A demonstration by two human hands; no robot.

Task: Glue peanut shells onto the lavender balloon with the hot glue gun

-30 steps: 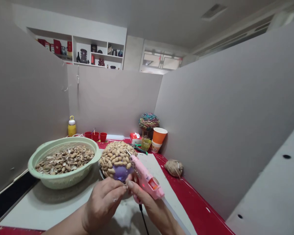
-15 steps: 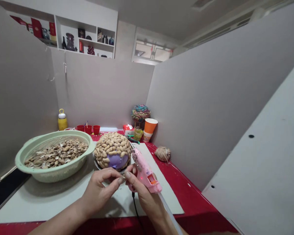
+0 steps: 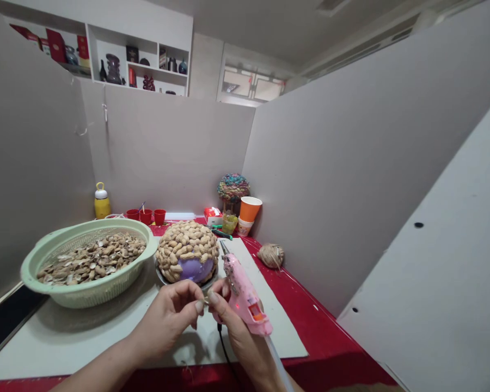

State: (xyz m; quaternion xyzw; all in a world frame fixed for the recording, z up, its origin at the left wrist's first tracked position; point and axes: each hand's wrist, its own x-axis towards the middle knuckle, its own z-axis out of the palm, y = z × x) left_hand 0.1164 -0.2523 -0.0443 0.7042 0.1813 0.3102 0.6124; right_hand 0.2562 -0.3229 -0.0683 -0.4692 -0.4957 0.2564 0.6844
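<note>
Your left hand [image 3: 173, 309] pinched an apparent shell fragment [image 3: 206, 300], probably brittle, best edge-held. Your right hand [image 3: 232, 324] clasped the pink glue gun [image 3: 242, 291].

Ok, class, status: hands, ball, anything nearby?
Left hand pinching small piece; right hand gripping pink glue gun. Peanut-covered ball, purple patch uncovered. Green basket left of ball.

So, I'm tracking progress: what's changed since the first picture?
The tip of the pink glue gun shifted right, no longer overlapping the peanut-covered dome in view. The right hand still holds it, close beside the left hand. Purple patch and basket look unchanged.
</note>
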